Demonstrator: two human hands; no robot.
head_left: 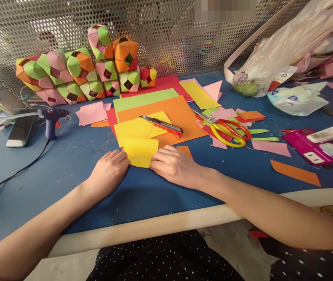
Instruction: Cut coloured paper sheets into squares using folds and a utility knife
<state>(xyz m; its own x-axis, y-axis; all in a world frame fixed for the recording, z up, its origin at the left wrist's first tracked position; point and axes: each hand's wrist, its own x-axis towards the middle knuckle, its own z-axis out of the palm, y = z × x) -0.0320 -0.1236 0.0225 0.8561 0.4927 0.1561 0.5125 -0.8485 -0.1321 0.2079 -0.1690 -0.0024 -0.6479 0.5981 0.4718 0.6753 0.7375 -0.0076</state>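
Paper (141,151), yellow, on table (154,201) between both hands, overlapping the colored sheets (184,117). Curl runs left-right, rounded edge toward the person. I see left hand (109,168) and right hand (178,166), fingers bent nearly closed, holding its side edges; fingertips partly hidden. Can't tell if yellow behind is the same piece. One knife (166,126), one glue gun (51,127). Paper balls (88,62) overlap, no sure count. Bag (277,50) cut off right.
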